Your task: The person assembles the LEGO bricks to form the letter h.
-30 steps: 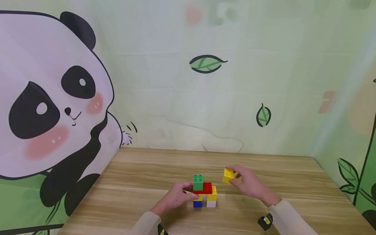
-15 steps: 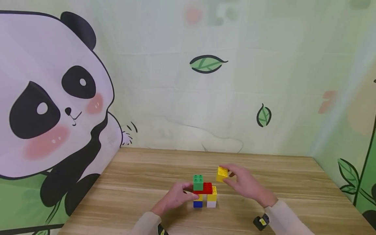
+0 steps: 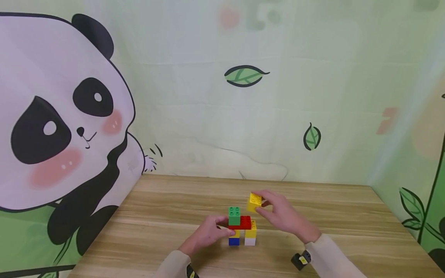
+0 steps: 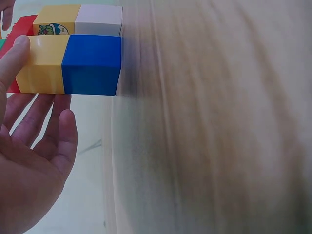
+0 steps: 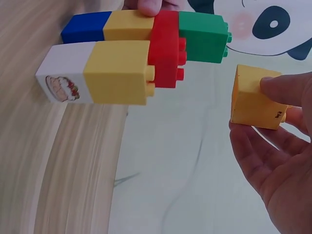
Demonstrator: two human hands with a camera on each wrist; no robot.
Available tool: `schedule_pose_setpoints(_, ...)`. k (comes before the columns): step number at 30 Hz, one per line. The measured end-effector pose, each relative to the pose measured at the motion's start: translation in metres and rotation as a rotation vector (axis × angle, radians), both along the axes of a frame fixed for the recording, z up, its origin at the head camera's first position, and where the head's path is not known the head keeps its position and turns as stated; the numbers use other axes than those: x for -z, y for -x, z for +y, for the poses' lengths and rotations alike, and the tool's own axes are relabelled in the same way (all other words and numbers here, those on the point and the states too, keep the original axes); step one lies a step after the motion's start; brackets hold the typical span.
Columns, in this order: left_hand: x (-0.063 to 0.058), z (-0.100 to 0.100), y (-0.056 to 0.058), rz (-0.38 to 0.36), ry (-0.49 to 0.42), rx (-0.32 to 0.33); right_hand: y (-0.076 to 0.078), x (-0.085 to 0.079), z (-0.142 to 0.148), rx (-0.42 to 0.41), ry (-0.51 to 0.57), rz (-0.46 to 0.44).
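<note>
A small brick structure stands on the table. Its left column has a blue brick (image 3: pixel 234 241) below a yellow one (image 4: pixel 41 68); the right column has a white brick (image 3: pixel 250 241) below another yellow brick (image 5: pixel 117 73). A red brick (image 3: pixel 245 222) bridges both columns, and a green brick (image 3: pixel 234 216) sits on its left end. My left hand (image 3: pixel 210 231) grips the left column, thumb on the yellow brick, fingers behind. My right hand (image 3: pixel 283 212) pinches a loose yellow brick (image 3: pixel 254 202) between thumb and fingers, above and right of the red brick, apart from the structure.
The wood-grain table (image 3: pixel 167 200) extends round the structure. Behind it hangs a pale green backdrop (image 3: pixel 194 116) with a printed panda (image 3: pixel 104 154) at the left. Dark wrist devices, such as the one at the right cuff (image 3: pixel 301 260), are worn near both sleeves.
My right hand has moved left and slightly up with the yellow brick, from right of the structure to near the red brick. The left hand and the structure have stayed put.
</note>
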State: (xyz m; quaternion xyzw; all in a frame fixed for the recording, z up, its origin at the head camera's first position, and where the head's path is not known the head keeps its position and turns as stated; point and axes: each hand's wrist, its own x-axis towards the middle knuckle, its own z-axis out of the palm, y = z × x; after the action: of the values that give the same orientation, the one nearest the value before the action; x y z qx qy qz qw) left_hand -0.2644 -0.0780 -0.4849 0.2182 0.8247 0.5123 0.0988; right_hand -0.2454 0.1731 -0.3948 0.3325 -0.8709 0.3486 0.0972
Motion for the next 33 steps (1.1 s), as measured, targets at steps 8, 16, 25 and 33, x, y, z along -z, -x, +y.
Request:
schedule_pose_setpoints(8,0.002,0.001,0.001,-0.006,0.008,0.005,-0.002,-0.003,-0.011,0.029,0.015,-0.04)
schedule_pose_setpoints(16,0.001,0.003,0.001,-0.017,0.007,0.0,-0.003,-0.002,-0.02,0.021,0.03,-0.069)
schedule_pose_setpoints(25,0.0,0.004,0.001,-0.014,0.019,-0.003,-0.003,-0.001,-0.028,0.011,0.018,-0.1)
schedule_pose_setpoints(33,0.001,0.003,0.002,-0.021,0.005,0.006,0.0,0.0,-0.033,-0.038,0.022,-0.074)
